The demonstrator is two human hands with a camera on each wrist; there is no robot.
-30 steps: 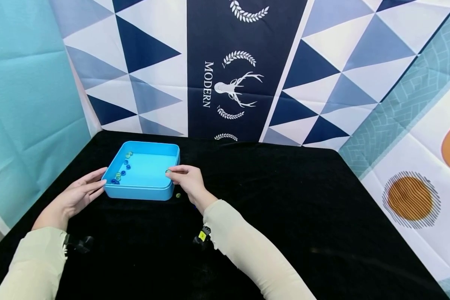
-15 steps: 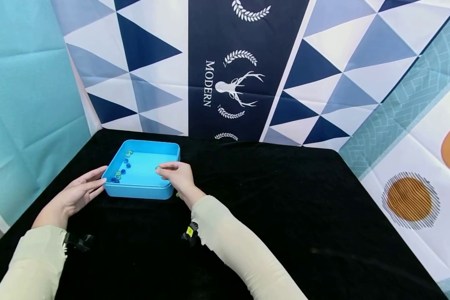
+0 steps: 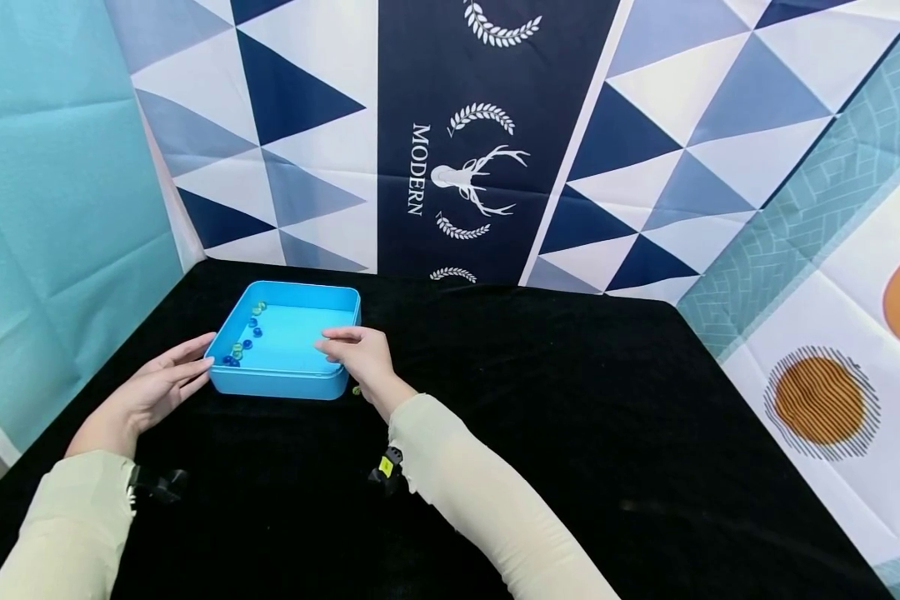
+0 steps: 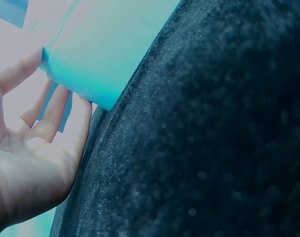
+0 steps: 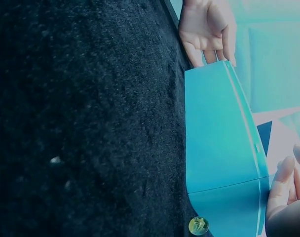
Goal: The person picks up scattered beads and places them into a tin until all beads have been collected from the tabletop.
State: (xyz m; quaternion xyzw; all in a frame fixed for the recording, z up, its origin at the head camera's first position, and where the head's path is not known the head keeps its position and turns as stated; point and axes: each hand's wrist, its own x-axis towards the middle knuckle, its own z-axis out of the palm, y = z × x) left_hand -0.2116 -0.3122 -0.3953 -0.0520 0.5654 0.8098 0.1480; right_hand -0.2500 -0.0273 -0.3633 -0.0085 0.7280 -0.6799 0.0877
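A light-blue plastic box (image 3: 277, 383) stands on the black cloth, with several blue and yellow-green glass marbles (image 3: 247, 344) along its left side. My left hand (image 3: 146, 396) rests its extended fingers and thumb against the box's front left corner. Over the box's right wall is my right hand (image 3: 363, 358), its fingertips above the inside. Thumb and forefinger stand apart in the right wrist view, and I see no marble between them. One yellow-green marble (image 5: 198, 225) lies on the cloth beside the box's front right corner. Part of the box floor is hidden behind the right hand.
Black cloth (image 3: 570, 433) covers the table. Patterned fabric (image 3: 495, 150) hangs behind it, with a pale blue sheet (image 3: 60, 208) at the left. A dark wrist strap with a camera shows on each sleeve.
My right hand has moved left over the box's wall with a marble, then drawn back slightly; the marble no longer shows at its fingertips. My left hand stays at the corner.
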